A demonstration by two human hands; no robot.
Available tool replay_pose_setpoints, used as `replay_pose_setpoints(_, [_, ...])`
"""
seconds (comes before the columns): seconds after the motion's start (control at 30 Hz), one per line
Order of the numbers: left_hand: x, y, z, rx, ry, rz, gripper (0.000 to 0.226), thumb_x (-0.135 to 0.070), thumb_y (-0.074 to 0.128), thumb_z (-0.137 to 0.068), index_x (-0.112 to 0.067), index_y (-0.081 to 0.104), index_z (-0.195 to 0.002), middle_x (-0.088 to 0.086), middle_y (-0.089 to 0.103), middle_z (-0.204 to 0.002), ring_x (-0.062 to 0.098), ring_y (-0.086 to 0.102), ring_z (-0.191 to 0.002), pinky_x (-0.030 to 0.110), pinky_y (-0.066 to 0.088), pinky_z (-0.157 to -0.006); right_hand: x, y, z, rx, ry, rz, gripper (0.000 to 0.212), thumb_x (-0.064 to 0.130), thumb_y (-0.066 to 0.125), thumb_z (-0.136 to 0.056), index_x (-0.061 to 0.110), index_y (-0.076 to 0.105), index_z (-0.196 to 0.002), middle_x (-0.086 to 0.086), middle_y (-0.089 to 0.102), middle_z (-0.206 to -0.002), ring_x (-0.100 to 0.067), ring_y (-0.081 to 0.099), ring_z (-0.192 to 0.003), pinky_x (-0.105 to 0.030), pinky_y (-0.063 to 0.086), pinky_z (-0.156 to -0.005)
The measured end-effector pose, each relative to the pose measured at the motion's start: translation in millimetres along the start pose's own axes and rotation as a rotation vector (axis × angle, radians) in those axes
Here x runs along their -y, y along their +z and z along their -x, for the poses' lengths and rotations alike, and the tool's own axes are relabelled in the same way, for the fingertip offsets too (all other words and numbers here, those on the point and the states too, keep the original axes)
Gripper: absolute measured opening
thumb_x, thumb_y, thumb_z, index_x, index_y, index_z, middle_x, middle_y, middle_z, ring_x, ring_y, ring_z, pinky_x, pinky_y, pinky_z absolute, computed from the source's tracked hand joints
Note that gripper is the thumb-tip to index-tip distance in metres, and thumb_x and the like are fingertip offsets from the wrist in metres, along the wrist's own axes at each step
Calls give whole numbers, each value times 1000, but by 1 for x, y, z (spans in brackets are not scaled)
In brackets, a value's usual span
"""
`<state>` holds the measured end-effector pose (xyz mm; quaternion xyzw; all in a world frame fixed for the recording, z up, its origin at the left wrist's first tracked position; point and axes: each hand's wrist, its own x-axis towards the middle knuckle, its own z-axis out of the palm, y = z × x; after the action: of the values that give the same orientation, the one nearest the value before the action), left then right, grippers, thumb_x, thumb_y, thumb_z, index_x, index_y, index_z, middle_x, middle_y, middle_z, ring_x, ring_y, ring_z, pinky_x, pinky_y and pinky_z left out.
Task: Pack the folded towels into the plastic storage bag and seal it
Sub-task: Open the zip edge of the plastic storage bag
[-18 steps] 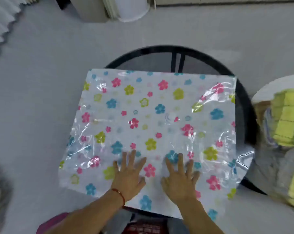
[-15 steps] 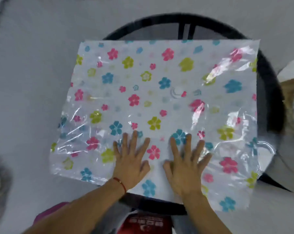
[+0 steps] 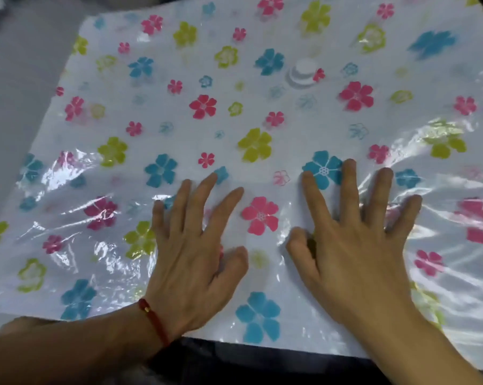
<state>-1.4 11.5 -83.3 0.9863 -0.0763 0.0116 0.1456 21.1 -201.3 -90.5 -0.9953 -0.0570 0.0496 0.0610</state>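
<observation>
A large plastic storage bag (image 3: 234,129), white with pink, blue and green flowers, lies flat and fills most of the view. A round white valve cap (image 3: 303,74) sits near its upper middle. My left hand (image 3: 195,251) presses palm-down on the bag's near part, fingers spread, a red cord on its wrist. My right hand (image 3: 354,243) lies flat beside it, fingers also spread. Neither hand holds anything. No towels are in view.
The bag's near edge overhangs a dark table rim (image 3: 262,359) just in front of me. Grey floor (image 3: 18,79) shows at the left. The bag's right side is wrinkled and shiny.
The view has dropped and closed in on the bag, so the table rim, floor and towels at the right have left the frame. Both hands stay flat on the bag's near part.
</observation>
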Motion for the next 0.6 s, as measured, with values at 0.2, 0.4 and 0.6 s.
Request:
replay_pose_setpoints(0.2, [4,9,-2,-82,-56,27,64,-53,31,-87,-42,25,-150,-3,18,-160,24,11,-149,66,6,-116,15,-18,4,7,-116,23,69,59,30,-101,40,8,-164,-5,-5,-175,-42,-12,-157,-76,-3,-117])
replay_pose_setpoints(0.4, [2,-9,5,-193,-26,290,48,-38,48,-76,-30,56,-122,2,43,-136,25,34,-133,62,23,-110,32,-31,49,198,-465,-94,100,79,61,-80,37,21,-162,2,30,-167,-24,24,-154,-59,22,-121])
replay_pose_setpoints(0.6, [10,-48,15,66,173,211,11,-27,65,-84,-27,67,-95,1,64,-115,22,57,-111,48,41,-105,34,-40,61,115,-343,-82,75,68,69,-83,34,54,-148,6,49,-156,-19,45,-141,-40,40,-114])
